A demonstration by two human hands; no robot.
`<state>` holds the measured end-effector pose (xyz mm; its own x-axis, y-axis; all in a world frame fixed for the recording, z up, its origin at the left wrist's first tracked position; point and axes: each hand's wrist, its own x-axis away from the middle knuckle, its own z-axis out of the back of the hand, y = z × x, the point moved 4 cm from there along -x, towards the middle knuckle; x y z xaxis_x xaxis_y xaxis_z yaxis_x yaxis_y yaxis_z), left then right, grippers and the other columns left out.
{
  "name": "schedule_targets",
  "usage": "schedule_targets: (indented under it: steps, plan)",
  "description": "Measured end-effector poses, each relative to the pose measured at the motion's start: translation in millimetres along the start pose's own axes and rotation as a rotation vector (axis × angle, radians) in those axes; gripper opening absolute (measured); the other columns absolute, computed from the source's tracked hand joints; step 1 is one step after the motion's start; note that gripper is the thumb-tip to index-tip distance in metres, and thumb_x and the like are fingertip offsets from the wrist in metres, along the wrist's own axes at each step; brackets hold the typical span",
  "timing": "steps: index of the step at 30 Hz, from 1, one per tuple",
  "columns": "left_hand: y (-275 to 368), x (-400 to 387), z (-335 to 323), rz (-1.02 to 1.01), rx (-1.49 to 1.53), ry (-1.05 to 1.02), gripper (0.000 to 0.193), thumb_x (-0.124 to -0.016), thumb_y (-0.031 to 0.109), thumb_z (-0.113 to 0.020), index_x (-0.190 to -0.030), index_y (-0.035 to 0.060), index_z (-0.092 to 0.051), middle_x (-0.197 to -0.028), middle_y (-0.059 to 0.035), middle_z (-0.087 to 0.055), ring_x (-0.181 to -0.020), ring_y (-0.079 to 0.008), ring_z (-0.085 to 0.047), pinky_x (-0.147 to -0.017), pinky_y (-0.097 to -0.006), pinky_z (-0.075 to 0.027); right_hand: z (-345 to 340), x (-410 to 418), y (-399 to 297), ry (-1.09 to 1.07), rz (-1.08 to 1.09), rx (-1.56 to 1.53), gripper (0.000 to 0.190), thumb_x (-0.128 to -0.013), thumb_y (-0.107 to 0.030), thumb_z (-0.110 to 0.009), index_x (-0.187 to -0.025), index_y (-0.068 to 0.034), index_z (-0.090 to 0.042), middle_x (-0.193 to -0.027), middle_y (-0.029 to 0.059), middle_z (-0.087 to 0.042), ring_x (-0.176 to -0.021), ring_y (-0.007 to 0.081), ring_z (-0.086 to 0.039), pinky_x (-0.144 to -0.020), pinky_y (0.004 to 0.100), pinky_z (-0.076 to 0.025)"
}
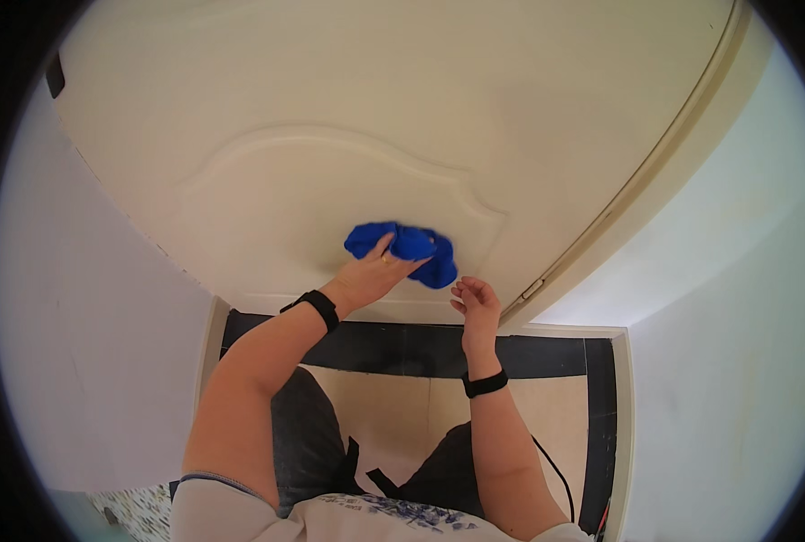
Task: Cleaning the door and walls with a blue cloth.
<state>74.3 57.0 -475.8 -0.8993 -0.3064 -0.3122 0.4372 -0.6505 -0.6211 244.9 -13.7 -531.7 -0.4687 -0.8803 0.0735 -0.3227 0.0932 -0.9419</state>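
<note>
My left hand [379, 271] grips a bunched blue cloth [436, 261] in front of the lower panel of a cream door [294, 196]. The cloth appears to lie against the door's surface, and its folds hide some of my fingers. A ring shows on this hand, and a black band circles the wrist. To the right of the cloth and a little lower, my right hand [478, 305] is raised with nothing in it. Its fingers are loosely curled and slightly apart. The right wrist also wears a black band.
A door hinge [532, 290] sits on the right edge beside the frame. White walls [714, 325] rise on both sides. Below, black border tiles [389, 345] edge the beige floor [389, 400]. A black cable [557, 471] runs by my right arm. A dark handle [55, 76] is at upper left.
</note>
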Motion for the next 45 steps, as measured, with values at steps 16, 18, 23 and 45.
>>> schedule_targets:
  steps: [16,18,23,45]
  plan:
    - [-59.6,-7.1,53.7,0.255,0.049,0.297,0.049,-0.076,0.016,-0.055,-0.124,0.0223,-0.052,-0.136,-0.0025,-0.041,-0.100,-0.0181,-0.051,-0.092,-0.0443,-0.035,-16.0,0.9,12.7,-0.066,-0.028,0.032,0.018,-0.087,0.001,-0.046,-0.102,0.000,-0.057,-0.093,0.0080,-0.060,-0.086,0.0161,-0.060,-0.070,0.0270,-0.051]
    - [-79.0,-17.7,76.5,0.329,-0.064,0.459,0.048,-0.070,0.017,-0.059,-0.118,0.0226,-0.057,-0.133,-0.0047,-0.044,-0.104,-0.0215,-0.046,-0.081,-0.0394,-0.035,-18.8,1.0,14.0,-0.074,-0.028,0.037,0.018,-0.087,0.001,-0.046,-0.102,0.000,-0.057,-0.093,0.0080,-0.060,-0.086,0.0161,-0.060,-0.070,0.0270,-0.051]
    - [-107.1,-24.8,106.0,0.456,0.009,0.607,0.064,-0.057,0.020,-0.071,-0.120,0.0192,-0.056,-0.135,-0.0105,-0.040,-0.113,-0.0283,-0.044,-0.081,-0.0385,-0.034,-20.4,0.5,19.3,-0.086,-0.026,0.044,0.018,-0.088,0.000,-0.045,-0.102,0.000,-0.057,-0.092,0.0072,-0.059,-0.085,0.0157,-0.060,-0.071,0.0266,-0.050]
    - [-46.4,78.7,-13.4,0.069,0.096,-0.055,0.055,-0.083,0.014,-0.045,-0.134,0.0339,-0.039,-0.111,0.0058,-0.057,-0.080,-0.0109,-0.059,-0.102,-0.0458,-0.025,-45.2,1.6,33.0,-0.219,-0.043,0.102,0.019,-0.087,0.000,-0.046,-0.103,0.000,-0.056,-0.098,0.0078,-0.060,-0.091,0.0183,-0.060,-0.075,0.0297,-0.050]
